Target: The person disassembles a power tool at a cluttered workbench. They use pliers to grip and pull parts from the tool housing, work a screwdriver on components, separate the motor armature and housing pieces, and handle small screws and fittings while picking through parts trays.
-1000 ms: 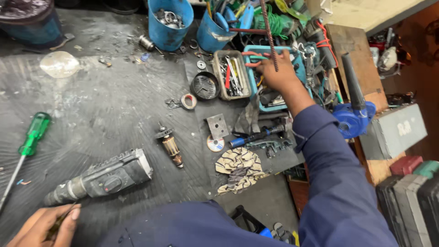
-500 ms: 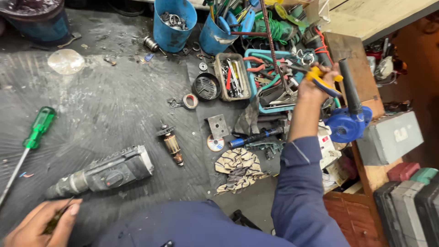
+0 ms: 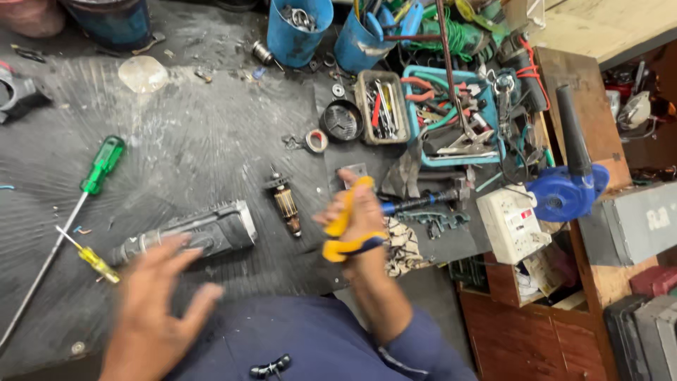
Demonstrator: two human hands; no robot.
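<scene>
1. Half a second ago our right hand point(image 3: 360, 215) was out at the teal tool tray point(image 3: 416, 76); now we have it drawn in over the near bench edge, fingers clenched around yellow-handled pliers point(image 3: 345, 229).
2. Our pliers sit near the middle of the view, handles pointing toward six o'clock; their nose is hidden behind our fingers.
3. Our left hand point(image 3: 159, 296) has come up from the lower corner and now hangs blurred at seven o'clock, fingers spread and holding nothing.
4. At nine o'clock from the pliers lies the motor armature point(image 3: 285, 203), and beyond it the grey tool body point(image 3: 187, 233).
5. Farther toward nine o'clock we see the small yellow screwdriver point(image 3: 88, 255) and the green-handled screwdriver point(image 3: 92, 180).
6. To work well, we judge we should steady the tool body with the free hand and settle our grip on both handles before closing the pliers.
</scene>
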